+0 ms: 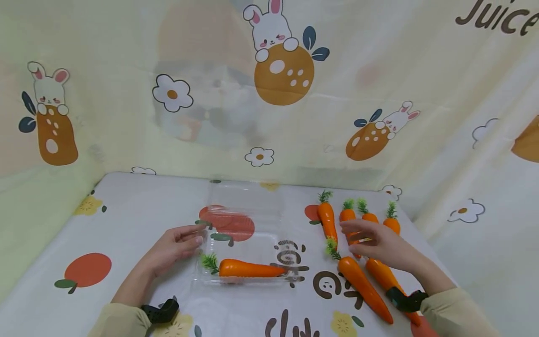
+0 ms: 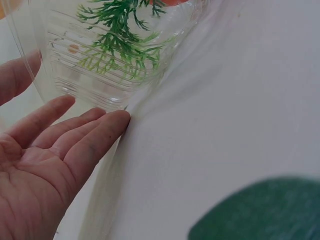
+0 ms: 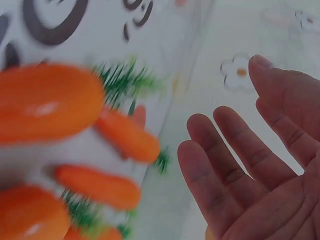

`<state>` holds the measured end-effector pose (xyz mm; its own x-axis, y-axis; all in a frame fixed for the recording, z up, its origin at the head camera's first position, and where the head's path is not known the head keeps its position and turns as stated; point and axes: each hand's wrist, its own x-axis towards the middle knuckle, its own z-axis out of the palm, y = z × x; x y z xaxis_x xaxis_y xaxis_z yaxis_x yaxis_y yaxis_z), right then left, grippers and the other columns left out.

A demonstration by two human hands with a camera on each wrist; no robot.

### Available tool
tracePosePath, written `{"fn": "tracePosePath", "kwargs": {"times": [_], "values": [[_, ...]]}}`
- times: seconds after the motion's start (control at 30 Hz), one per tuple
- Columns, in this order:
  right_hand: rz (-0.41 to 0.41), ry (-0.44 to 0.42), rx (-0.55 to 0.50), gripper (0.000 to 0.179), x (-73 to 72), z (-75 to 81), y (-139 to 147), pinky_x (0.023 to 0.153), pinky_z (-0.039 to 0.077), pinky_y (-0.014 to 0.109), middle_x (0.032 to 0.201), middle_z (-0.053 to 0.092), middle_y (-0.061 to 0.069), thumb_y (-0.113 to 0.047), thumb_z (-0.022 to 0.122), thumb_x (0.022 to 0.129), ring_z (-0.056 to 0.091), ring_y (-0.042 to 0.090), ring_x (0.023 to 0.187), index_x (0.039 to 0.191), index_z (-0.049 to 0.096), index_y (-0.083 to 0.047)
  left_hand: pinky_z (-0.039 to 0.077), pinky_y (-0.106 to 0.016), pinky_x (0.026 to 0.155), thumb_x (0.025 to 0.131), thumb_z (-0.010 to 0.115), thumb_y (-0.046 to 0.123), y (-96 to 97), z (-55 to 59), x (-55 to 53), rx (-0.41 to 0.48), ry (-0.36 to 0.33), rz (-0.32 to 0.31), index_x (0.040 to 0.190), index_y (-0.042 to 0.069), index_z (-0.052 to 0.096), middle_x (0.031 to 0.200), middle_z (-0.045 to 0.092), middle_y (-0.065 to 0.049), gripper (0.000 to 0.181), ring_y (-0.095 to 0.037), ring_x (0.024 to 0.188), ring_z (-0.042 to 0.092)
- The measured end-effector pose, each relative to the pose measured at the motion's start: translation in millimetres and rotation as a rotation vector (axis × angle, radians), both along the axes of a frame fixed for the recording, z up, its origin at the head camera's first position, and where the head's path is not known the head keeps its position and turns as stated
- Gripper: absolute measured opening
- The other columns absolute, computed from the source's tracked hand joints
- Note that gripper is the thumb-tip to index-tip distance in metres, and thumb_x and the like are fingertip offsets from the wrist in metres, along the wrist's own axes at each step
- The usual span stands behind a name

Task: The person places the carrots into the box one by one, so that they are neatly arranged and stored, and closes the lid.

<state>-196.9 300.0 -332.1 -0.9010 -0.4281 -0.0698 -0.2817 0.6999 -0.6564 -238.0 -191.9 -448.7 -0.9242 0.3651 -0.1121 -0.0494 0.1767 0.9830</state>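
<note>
An opened clear plastic container (image 1: 258, 243) lies on the table, with one toy carrot (image 1: 248, 269) along its near side, leafy end to the left. My left hand (image 1: 177, 248) is at the container's left side. In the left wrist view its extended fingers (image 2: 102, 137) reach the ribbed plastic wall, the green leaves showing through behind it. Over the loose toy carrots on the right, my right hand (image 1: 376, 241) hovers with nothing in its grasp, its fingers (image 3: 202, 175) spread apart. It partly covers the carrots behind it.
Two carrots lie nearer the front right, one (image 1: 365, 289) slanting beside the other (image 1: 385, 276). Several more, such as this carrot (image 1: 327, 220), lie farther back with leaves pointing away. A printed curtain (image 1: 210, 131) hangs behind the table.
</note>
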Motion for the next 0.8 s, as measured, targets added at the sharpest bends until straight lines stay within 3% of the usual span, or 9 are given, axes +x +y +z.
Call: {"fn": "tracePosePath", "kwargs": {"times": [0.43,0.6,0.8], "values": [[-0.2,-0.003,0.037,0.053,33.7,-16.1,67.9,0.08,0.062,0.024,0.137,0.06,0.03,-0.02,0.068,0.099,0.067,0.041,0.112,0.144,0.051,0.003,0.056,-0.034,0.103,0.104,0.061,0.023,-3.2,0.0,1.4,-0.032,-0.021,0.02,0.154,0.002,0.044,0.157,0.045,-0.022,0.057,-0.041,0.144,0.045],[-0.279,-0.043,0.048,0.059,46.2,-31.5,86.3,0.081,0.065,0.034,0.139,0.057,0.033,-0.02,0.069,0.099,0.069,0.037,0.111,0.146,0.046,0.007,0.057,-0.034,0.102,0.104,0.06,0.022,-1.3,1.0,2.7,-0.024,-0.023,0.015,0.153,0.0,0.043,0.157,0.045,-0.023,0.057,-0.042,0.144,0.045],[-0.321,-0.073,0.022,0.062,55.0,-49.1,100.7,0.082,0.065,0.036,0.139,0.056,0.035,-0.018,0.068,0.098,0.07,0.033,0.107,0.148,0.043,0.008,0.057,-0.035,0.102,0.104,0.059,0.02,2.0,1.4,2.5,0.009,-0.02,-0.005,0.154,-0.001,0.041,0.157,0.043,-0.024,0.057,-0.044,0.145,0.043]]}}
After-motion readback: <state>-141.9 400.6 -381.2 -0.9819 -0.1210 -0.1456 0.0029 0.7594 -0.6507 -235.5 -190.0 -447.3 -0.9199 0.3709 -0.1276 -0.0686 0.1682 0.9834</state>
